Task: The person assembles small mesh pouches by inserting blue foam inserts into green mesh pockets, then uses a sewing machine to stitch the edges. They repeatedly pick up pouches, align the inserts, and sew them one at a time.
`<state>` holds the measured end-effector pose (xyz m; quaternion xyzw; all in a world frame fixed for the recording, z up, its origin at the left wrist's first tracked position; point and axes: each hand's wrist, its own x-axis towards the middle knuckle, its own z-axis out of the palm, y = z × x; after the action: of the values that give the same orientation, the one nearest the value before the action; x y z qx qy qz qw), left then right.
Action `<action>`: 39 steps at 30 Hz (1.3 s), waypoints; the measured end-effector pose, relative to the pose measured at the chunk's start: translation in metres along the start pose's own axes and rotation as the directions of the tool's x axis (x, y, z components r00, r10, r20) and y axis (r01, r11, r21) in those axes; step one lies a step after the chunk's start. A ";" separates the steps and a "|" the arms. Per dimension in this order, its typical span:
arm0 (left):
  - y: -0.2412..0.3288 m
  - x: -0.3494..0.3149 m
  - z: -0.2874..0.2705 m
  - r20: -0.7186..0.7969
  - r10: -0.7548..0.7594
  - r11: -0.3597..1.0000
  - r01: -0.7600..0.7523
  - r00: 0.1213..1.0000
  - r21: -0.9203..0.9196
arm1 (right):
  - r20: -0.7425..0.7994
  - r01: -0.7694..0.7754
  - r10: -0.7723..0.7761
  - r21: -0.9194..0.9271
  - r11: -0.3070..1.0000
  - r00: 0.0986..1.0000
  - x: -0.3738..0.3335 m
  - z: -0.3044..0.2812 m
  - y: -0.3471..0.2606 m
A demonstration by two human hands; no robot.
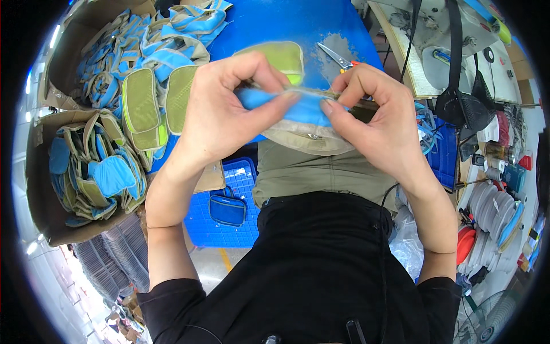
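Your left hand (pixel 220 109) and right hand (pixel 366 112) are both closed in a pinch on the same small pouch (pixel 303 117), a blue fabric piece with a khaki edge and a zip along its lower curve; it is held in the air over your lap, in front of the blue table (pixel 275 23); left thumb and fingers clamp the blue panel at its left end, right thumb and forefinger grip the seam at its right; a yellow-green mesh panel (pixel 281 57) stands up behind the fingers, and whether it is part of the same piece cannot be told. Judgement: the seam is being worked along between the two pinches; keep both grips close to the edge so the fabric stays taut and flat, move one hand at a time, and turn the zip side toward you before checking it, since it is half hidden under the fold. Scissors (pixel 338 57) lie on the table just beyond your right hand; keep the pouch off the blades. Finished pieces sit in the cardboard boxes (pixel 40 189) to your left; one pouch lies in the blue crate (pixel 229 212) below.
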<state>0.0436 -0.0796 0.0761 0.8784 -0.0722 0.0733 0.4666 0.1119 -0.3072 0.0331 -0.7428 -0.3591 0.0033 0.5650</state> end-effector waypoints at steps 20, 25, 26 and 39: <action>-0.009 0.020 -0.004 0.089 0.025 0.999 -0.021 0.996 -0.048 | 0.398 -0.381 0.266 0.245 0.892 0.878 0.017 -0.010 0.005; -0.032 0.011 0.010 -0.474 0.426 0.904 -0.343 0.771 0.254 | 0.352 -0.560 0.506 0.752 0.347 0.787 0.008 0.008 0.023; -0.036 -0.002 0.019 -0.413 0.434 0.897 -0.340 0.801 0.283 | 0.345 -0.545 0.543 0.797 0.262 0.766 0.007 0.012 0.026; -0.048 -0.044 0.066 0.047 -0.454 0.558 0.325 0.890 -0.764 | 0.217 -0.533 0.688 0.797 0.286 0.693 0.011 0.072 0.036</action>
<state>0.0141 -0.1057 -0.0080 0.5890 0.1370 -0.0006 0.7964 0.1092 -0.2449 -0.0185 -0.4707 0.0473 0.3209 0.8205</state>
